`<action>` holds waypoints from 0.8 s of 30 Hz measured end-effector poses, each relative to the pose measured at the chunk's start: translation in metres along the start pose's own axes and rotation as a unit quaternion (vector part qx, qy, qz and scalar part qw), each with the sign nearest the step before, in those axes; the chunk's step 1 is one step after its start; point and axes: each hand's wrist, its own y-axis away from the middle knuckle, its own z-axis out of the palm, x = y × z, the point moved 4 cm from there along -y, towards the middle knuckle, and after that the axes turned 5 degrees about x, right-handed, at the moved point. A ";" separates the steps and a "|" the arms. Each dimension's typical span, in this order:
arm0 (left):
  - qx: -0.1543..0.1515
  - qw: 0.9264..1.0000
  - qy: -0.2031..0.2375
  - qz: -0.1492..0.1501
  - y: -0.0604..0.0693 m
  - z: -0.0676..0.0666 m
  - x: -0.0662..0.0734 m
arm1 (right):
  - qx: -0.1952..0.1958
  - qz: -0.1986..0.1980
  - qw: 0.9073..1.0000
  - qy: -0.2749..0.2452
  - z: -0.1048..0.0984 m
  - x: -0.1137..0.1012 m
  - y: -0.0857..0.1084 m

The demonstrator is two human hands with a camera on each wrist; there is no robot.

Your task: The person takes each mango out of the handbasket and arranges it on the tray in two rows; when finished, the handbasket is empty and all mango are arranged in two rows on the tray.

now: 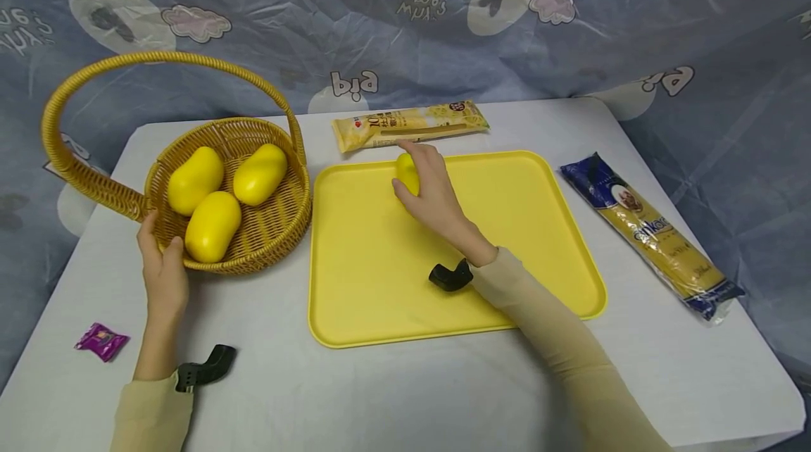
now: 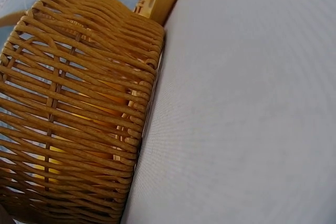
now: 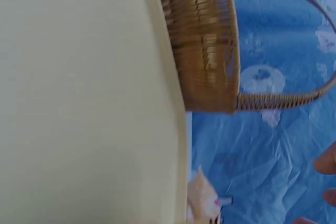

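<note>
One mango (image 1: 407, 172) is near the far edge of the tray (image 1: 380, 283), between the thumb and fingers of your right hand (image 1: 437, 198); whether they grip it, I cannot tell. Your left hand (image 1: 163, 276) holds the rim of the basket (image 1: 272, 251), beside the tray's left edge, with three mangoes (image 1: 212, 227) inside. A noodle packet (image 1: 412, 124) lies past the tray's far edge, a pasta packet (image 1: 655, 234) off its right.
</note>
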 end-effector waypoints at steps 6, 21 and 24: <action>0.004 1.000 0.005 0.000 0.000 0.002 -0.001 | -0.020 -0.040 0.999 -0.030 0.019 -0.031 -0.001; 0.009 1.000 -0.010 -0.004 0.000 -0.001 0.002 | -0.137 -0.042 0.980 -0.141 0.080 -0.073 -0.019; 0.006 1.000 -0.001 0.003 0.000 0.000 0.001 | -0.154 -0.017 0.971 -0.182 0.093 -0.081 -0.025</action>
